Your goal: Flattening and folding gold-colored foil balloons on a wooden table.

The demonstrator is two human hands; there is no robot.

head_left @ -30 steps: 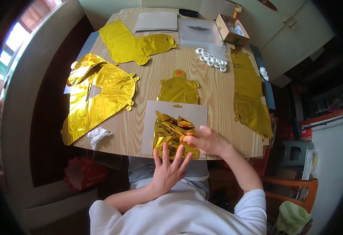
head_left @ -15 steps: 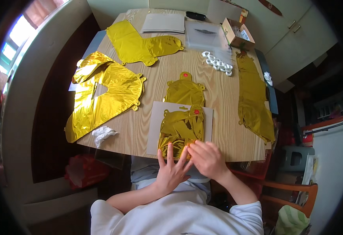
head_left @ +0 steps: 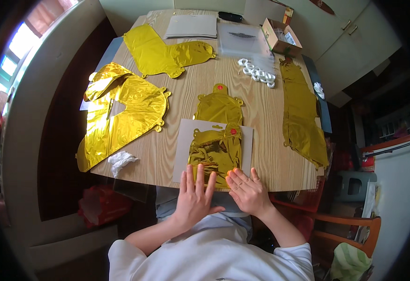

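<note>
A folded gold foil balloon [head_left: 214, 151] lies on a white card [head_left: 246, 145] at the table's near edge, with a small red mark at its upper right. My left hand [head_left: 195, 199] rests open on its lower left part, fingers spread. On the lower right, my right hand [head_left: 251, 193] lies flat with its fingers stretched out. Something small and orange [head_left: 231, 172] shows at the right fingertips; what it is I cannot tell. Just beyond the card is another gold foil balloon [head_left: 220, 107], its near end reaching the card's top.
More gold foil balloons lie at left [head_left: 134, 114], far left [head_left: 148, 49] and right [head_left: 301, 103]. White ribbon rolls [head_left: 257, 74], clear plastic sleeves [head_left: 242, 41], a stack of white cards [head_left: 191, 26] and an open box [head_left: 282, 37] stand farther back. Crumpled white tissue [head_left: 121, 161] sits at the near left edge.
My right hand has opened from bent, gathered fingers to flat ones and moved slightly away from the left. My left hand has shifted a little left and up on the foil.
</note>
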